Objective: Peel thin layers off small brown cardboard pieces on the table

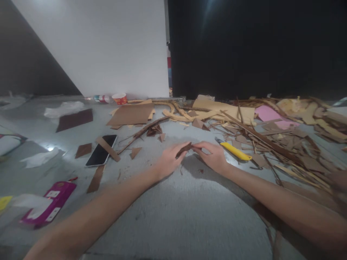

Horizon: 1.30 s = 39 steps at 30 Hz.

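Both hands meet above the middle of the grey table. My left hand is closed on a small piece of brown paper, its edge showing between thumb and fingers. The fingertips of my right hand pinch at the right end of that same piece; the exact grip is too small to make out. A yellow utility knife lies just right of my right hand. Folded brown scraps and a brown triangle rest beyond and left of my left hand.
At left are a phone with a brown strip across it, a purple case and a dark brown sheet. Brown sheets and a red paper cup stand behind. Scraps and a pink sheet crowd the right.
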Each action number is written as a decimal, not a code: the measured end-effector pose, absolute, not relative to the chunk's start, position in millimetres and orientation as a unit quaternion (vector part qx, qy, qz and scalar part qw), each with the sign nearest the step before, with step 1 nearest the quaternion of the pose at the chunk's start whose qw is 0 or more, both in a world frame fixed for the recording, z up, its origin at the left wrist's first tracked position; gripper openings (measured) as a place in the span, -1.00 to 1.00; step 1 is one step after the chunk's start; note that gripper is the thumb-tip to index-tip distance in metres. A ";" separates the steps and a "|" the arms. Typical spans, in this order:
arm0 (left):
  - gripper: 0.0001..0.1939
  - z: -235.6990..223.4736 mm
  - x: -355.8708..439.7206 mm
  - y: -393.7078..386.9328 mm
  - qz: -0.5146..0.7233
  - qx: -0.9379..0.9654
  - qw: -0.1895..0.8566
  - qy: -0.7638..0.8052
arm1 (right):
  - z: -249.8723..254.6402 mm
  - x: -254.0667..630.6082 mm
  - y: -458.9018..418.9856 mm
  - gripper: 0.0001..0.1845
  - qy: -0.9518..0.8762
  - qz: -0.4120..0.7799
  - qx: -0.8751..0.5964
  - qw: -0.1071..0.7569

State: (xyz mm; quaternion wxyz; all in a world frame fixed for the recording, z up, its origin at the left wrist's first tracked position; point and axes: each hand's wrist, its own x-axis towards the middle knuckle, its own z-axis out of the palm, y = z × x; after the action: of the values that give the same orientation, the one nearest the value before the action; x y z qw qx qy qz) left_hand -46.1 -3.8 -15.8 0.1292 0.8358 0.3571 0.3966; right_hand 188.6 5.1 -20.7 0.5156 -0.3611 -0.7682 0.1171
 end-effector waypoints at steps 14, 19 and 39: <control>-0.71 -22.5 -43.2 -1.0 0.446 0.821 0.084 0.347 | -6.1 182.5 0.6 -0.92 -0.784 0.132 -0.316 0.517; -0.72 -19.6 -42.5 -1.6 0.442 0.833 0.058 0.327 | -2.6 178.5 -3.2 -0.82 -0.764 0.196 -0.354 0.502; -0.71 -18.6 -40.6 -2.4 0.457 0.830 0.034 0.320 | -5.8 173.1 -4.5 -0.84 -0.764 0.075 -0.315 0.558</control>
State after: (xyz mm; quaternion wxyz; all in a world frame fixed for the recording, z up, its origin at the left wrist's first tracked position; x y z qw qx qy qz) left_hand -40.6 -2.4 -18.6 0.0342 0.8296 0.3198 0.4565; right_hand 173.1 -4.5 -5.8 0.5577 -0.3150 -0.7643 0.0747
